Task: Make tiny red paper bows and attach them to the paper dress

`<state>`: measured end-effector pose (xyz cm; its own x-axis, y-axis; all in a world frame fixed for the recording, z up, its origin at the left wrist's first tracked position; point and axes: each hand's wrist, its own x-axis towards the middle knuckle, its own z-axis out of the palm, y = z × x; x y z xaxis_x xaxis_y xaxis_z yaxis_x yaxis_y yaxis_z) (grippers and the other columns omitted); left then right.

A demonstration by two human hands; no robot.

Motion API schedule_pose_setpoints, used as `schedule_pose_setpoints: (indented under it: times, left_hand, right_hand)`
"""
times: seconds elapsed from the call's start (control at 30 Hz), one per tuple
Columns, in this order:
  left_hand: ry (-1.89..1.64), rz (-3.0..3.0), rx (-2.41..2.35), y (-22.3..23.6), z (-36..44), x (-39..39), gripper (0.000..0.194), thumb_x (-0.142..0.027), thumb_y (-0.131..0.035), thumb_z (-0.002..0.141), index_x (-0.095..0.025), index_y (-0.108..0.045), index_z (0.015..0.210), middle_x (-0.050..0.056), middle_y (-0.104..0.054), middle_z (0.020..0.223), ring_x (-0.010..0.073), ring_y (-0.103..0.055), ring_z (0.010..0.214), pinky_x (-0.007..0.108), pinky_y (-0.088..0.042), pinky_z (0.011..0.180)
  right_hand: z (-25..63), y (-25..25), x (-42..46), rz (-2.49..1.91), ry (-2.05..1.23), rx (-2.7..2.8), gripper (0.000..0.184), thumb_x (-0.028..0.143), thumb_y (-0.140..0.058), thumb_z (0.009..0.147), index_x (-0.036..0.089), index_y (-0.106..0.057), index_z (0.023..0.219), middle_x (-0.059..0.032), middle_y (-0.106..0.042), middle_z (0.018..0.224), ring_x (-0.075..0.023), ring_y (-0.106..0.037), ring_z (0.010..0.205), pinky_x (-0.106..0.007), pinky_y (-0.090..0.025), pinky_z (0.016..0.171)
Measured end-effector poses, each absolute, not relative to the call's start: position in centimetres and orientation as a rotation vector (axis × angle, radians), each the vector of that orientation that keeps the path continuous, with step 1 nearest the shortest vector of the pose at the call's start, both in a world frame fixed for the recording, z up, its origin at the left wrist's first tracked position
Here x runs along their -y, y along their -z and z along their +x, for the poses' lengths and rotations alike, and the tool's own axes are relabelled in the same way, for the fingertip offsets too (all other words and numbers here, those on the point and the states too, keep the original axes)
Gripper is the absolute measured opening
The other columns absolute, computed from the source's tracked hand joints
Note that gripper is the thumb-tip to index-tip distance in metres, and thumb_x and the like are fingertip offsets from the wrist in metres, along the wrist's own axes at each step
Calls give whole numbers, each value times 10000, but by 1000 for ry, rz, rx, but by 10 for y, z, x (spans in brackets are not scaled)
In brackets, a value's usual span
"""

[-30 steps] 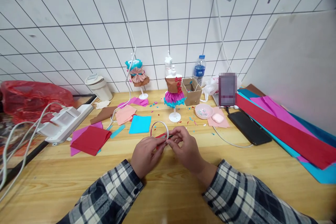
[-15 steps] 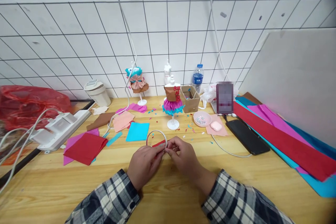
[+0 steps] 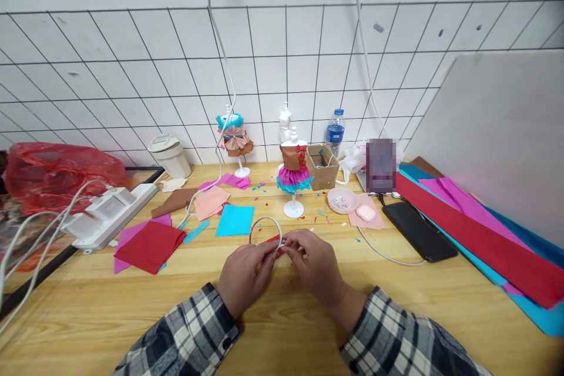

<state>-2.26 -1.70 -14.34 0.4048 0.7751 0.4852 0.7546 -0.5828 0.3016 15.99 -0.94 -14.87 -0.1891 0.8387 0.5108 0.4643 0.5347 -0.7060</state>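
Note:
Between my two hands, low over the table, stands a thin white ring that looks like a narrow roll of tape (image 3: 266,219). My left hand (image 3: 245,273) is closed round its lower part, thumb and fingers pinching. My right hand (image 3: 318,264) pinches at the roll's right edge, where a small whitish bit that looks like the tape's end shows at the fingertips. A red piece, seemingly paper (image 3: 269,240), shows at the left fingertips, partly hidden. Just beyond stands a small mannequin (image 3: 294,167) in a brown top with red trim and a magenta and turquoise skirt.
Turquoise paper (image 3: 235,220) and red paper (image 3: 151,246) lie at left, near a power strip (image 3: 115,217). At right are a pink bead dish (image 3: 342,200), a black phone (image 3: 418,229) and long paper strips (image 3: 480,235). A cardboard box (image 3: 323,169) and bottle (image 3: 335,128) stand behind.
Both hands stay together at the roll. The right fingers have shifted slightly at its edge, and a dark bit seen beside them earlier no longer shows. The view tilted upward.

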Motion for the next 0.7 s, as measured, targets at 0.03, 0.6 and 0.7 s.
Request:
schedule_pose_setpoints:
  times: [0.03, 0.6, 0.7]
  left_hand:
    - [-913, 2606, -1419, 143, -25, 16, 214, -284, -485, 926, -206, -659, 1023, 41, -756, 920, 200, -695, 786, 331, -512, 733]
    - [-1175, 2016, -1961, 141, -65, -10, 284, -373, -463, 897, -186, -668, 833, 6, -673, 677, 154, -591, 602, 255, -440, 572]
    - [-1027, 2294, -1874, 145, -96, -31, 324, -431, -501, 881, -192, -719, 859, 46, -720, 813, 204, -634, 807, 321, -462, 786]
  right_hand:
    - [162, 148, 8, -1089, -459, 1861, 89, 239, -543, 905, 205, -600, 845, -31, -681, 872, -166, -622, 823, -261, -463, 704]
    - [168, 142, 11, -1190, -277, 1966, 165, 285, -466, 956, 200, -565, 854, -34, -638, 809, -160, -581, 740, -253, -366, 624]
    - [173, 139, 6, -1162, -525, 1900, 96, 239, -517, 922, 199, -553, 842, -15, -620, 802, -145, -564, 720, -244, -383, 641]
